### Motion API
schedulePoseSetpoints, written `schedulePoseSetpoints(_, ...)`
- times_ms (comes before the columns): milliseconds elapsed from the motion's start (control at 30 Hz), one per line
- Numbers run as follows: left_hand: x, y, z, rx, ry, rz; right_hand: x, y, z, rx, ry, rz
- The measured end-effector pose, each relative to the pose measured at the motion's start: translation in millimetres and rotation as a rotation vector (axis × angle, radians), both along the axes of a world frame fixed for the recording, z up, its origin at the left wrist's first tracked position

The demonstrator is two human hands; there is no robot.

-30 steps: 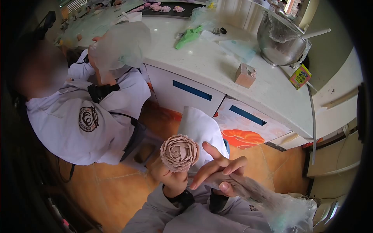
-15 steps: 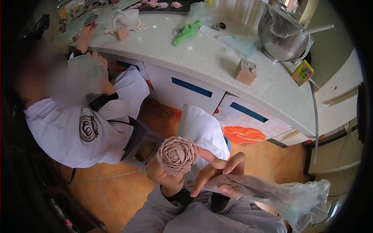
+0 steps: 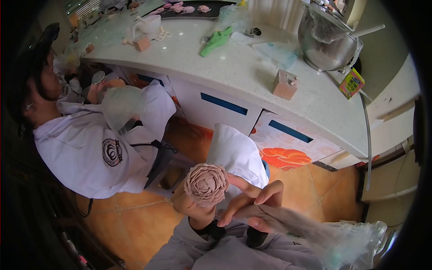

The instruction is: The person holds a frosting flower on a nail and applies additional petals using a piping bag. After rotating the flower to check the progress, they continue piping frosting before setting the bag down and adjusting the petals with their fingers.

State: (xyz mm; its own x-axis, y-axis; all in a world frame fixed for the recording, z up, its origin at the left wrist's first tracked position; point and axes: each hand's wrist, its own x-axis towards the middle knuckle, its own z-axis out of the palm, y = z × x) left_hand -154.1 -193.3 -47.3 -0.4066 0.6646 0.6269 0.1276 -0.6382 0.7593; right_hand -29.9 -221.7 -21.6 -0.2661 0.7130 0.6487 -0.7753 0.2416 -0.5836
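While the left hand (image 3: 195,208) grips a mauve piped icing rose (image 3: 206,183), the right hand (image 3: 252,206) clasps a clear plastic piping bag (image 3: 310,231).

Left hand (image 3: 194,208) holds piped flower (image 3: 206,183); right hand (image 3: 252,208) grips piping bag (image 3: 310,229)

Premises: a pastry or cake-decorating kitchen.

Evidence:
- A long white counter (image 3: 252,76) crosses the upper frame, with drawer fronts (image 3: 216,105) below it.
- On the counter stand a steel mixing bowl (image 3: 326,45) at upper right and a green-filled piping bag (image 3: 216,40) at top centre.
- A dark tray (image 3: 180,15) at the top edge holds what appear to be piped flowers, too small to confirm.
- A person at left wears a white uniform jacket (image 3: 85,157) with a round badge.
- At lower centre are a piped rose (image 3: 206,183) and a clear piping bag (image 3: 306,229).
- The floor is orange tiles (image 3: 135,216).
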Motion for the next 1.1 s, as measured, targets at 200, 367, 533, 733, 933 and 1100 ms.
schedulePoseSetpoints(200,1.0,-2.0,10.1,-0.042,0.081,0.059,-1.3,8.6,2.4,-0.017,0.045,-0.057)
schedulePoseSetpoints(367,0.4,-4.4,9.3,-0.058,0.167,0.080,5.8,4.7,1.5,-0.067,0.035,-0.010)
schedulePoseSetpoints(533,0.1,-4.7,2.3,-0.118,0.189,0.028,10.2,0.8,6.4,-0.151,0.050,-0.121)
schedulePoseSetpoints(733,22.4,-2.0,8.2,-0.347,-0.239,-0.344,33.3,-7.5,-4.8,-0.299,0.235,-0.608)
schedulePoseSetpoints(933,26.5,-8.2,7.5,-0.371,-0.366,-0.457,69.4,-15.7,6.1,-0.289,0.364,-0.624)
schedulePoseSetpoints(1100,28.6,-8.3,12.8,-0.409,-0.389,-0.521,72.1,-34.8,33.4,-0.131,0.568,-0.849)
